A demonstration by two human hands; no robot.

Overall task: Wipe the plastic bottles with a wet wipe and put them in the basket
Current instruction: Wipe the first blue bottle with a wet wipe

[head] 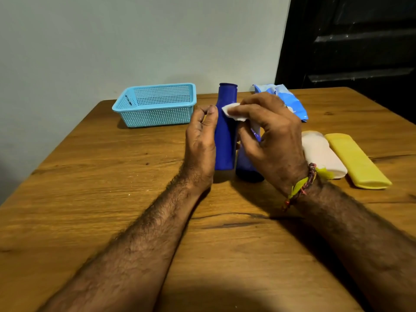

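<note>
Forearms: both reach in from the near edge across the wooden table (94, 199); the right wrist wears a braided thread bracelet (301, 188) with yellow and red strands.
Left hand (201, 140): its fingers curl round the left side of the upright blue bottle (225, 140), thumb up against the neck, steadying it.
Right hand (270, 136): it pinches a folded white wet wipe (234, 112) and presses it to the upper right side of that bottle.
Blue bottle: stands on its base on the table, roughly at the middle, cap end up, between the two hands.
Second blue bottle (247, 167): darker, just to the right of the first and largely hidden under the right hand; only its lower part shows.
White bottle (324, 154): lies on its side to the right of the right wrist, partly covered by it.
Yellow bottle (358, 161): lies flat just beside the white one, further right.
Basket (155, 104): light blue, perforated, near the far edge on the left, apart from the bottles; nothing shows inside it.
Wipes packet (290, 102): blue and white, crumpled, behind the right hand, partly blocked by the knuckles.
Background: a pale wall (112, 41), with a dark door (360, 41) at far right.
</note>
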